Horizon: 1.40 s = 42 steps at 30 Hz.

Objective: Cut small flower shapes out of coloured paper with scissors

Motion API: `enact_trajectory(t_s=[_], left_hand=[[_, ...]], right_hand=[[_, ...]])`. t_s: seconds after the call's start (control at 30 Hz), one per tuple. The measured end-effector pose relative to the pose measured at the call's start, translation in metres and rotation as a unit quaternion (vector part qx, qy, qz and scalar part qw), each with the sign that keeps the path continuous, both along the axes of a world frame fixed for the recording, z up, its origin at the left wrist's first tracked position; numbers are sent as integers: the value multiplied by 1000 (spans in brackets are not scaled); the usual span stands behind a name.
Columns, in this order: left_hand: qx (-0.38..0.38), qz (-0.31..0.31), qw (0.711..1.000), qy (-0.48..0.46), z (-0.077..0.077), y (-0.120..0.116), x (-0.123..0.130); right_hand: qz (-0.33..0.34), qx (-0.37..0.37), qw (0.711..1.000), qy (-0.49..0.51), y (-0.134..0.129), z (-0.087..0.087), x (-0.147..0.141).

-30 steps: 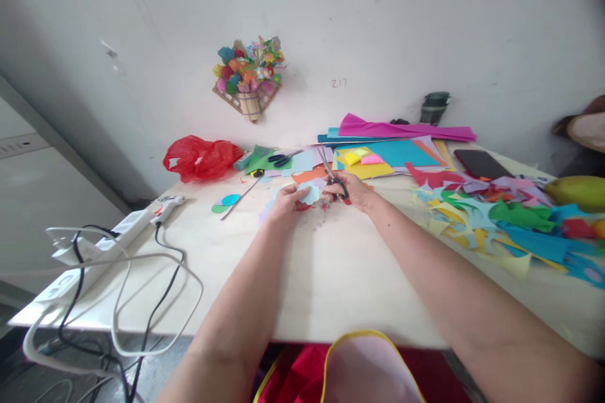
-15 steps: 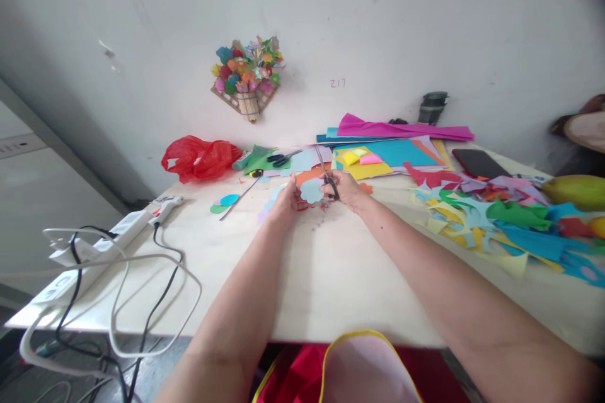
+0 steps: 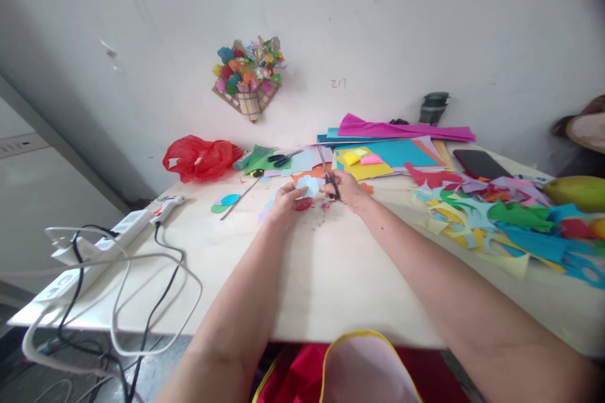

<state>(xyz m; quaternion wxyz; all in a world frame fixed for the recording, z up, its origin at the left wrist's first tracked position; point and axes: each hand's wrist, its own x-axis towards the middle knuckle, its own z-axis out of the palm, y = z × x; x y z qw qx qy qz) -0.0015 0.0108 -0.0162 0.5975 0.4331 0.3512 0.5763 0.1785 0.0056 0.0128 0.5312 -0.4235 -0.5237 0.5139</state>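
Pinched in my left hand (image 3: 285,199) is a pale blue paper flower (image 3: 309,186) with a scalloped edge. My right hand (image 3: 347,189) grips black-handled scissors (image 3: 328,171), their blades pointing up toward the wall, just right of the flower. Below the flower, a small red item (image 3: 303,203) lies on the table with tiny scraps around it. Behind the hands are an orange paper piece (image 3: 309,173) and pale blue and lilac sheets. A second pair of scissors (image 3: 280,158) rests on green paper at the back left.
Coloured paper scraps (image 3: 491,220) and a phone (image 3: 481,164) lie at right. Stacked paper sheets (image 3: 397,153) and a dark bottle (image 3: 433,107) stand behind. At left are a red plastic bag (image 3: 201,159), paper circles (image 3: 230,199) and a power strip (image 3: 94,258) with loose cables.
The pale blue flower has been tilted and shifted slightly up and left. My left fingers have moved over its near edge, showing more of the red item below. The right hand barely moved.
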Motion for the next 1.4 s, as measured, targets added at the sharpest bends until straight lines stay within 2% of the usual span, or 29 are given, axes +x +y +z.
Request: enact_trajectory(t_s=[0.23,0.53,0.83,1.2,1.4], left_hand=[[13,-10,1000,20,-1,1,-2],[3,-32,996,85,0,-1,-2],[4,-39,995,91,-1,-2,-2],[-3,-43,990,136,-2,-2,0],[-6,-73,989,129,-2,-3,-1]], right_hand=[[-30,-13,999,25,6,-2,12],[2,-21,1000,10,2,4,11],[23,-19,1000,8,1,1,10],[4,0,1000,-11,-2,5,3],[1,9,1000,-16,-2,5,2]])
